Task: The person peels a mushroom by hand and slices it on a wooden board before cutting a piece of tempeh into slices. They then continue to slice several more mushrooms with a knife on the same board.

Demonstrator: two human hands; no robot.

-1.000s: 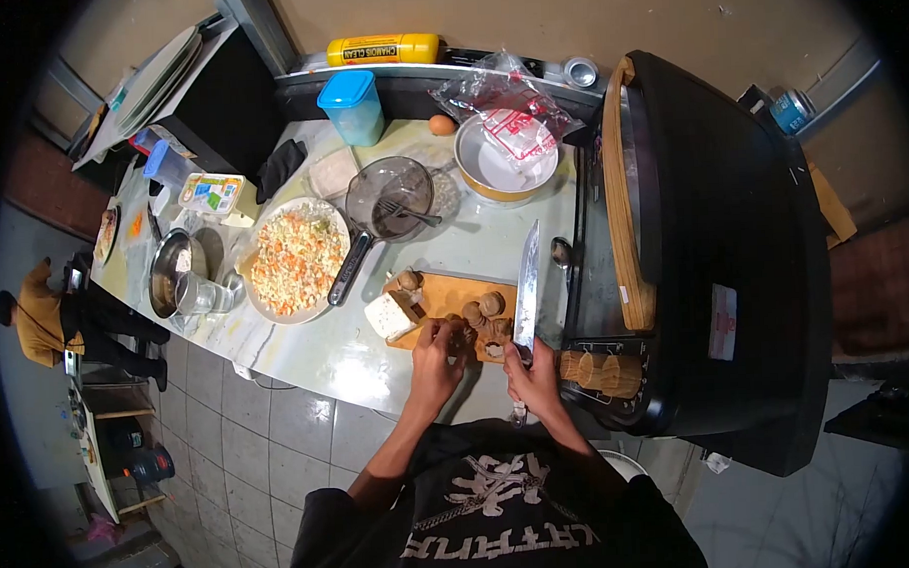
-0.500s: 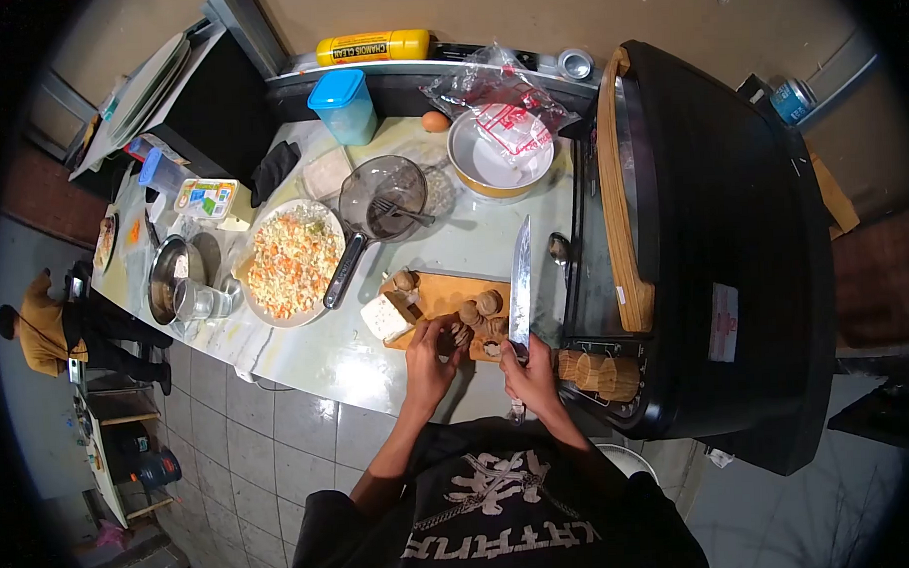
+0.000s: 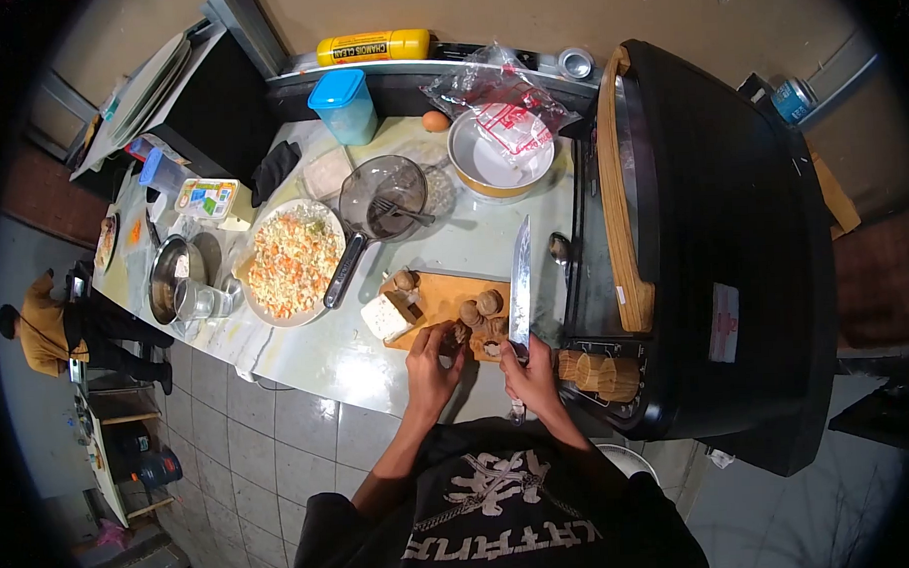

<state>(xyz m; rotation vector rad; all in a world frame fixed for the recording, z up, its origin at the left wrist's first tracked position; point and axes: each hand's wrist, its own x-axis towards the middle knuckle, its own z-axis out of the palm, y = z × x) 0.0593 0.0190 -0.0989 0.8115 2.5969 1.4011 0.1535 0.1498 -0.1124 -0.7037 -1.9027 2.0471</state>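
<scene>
My right hand (image 3: 533,379) is closed round the handle of a large kitchen knife (image 3: 521,282). The blade points away from me, over the right end of a wooden cutting board (image 3: 440,297). At the board's near edge, the curled fingers of my left hand (image 3: 436,373) hold a brown mushroom (image 3: 460,334), partly hidden by them. More brown mushrooms (image 3: 488,303) lie between my left hand and the blade, some apparently cut. Another mushroom (image 3: 405,280) rests at the board's far left corner, beside a white block (image 3: 386,317) with a brown side.
Left of the board are a plate of chopped orange and white food (image 3: 293,260) and a dark pan (image 3: 381,191) holding a fork. A white bowl (image 3: 500,162), an egg (image 3: 435,121) and a spoon (image 3: 559,248) lie beyond. A bulky black appliance (image 3: 724,255) borders the right side.
My left fingers have shifted slightly around the mushroom, which shows at a different angle. My right hand and the knife have stayed almost where they were.
</scene>
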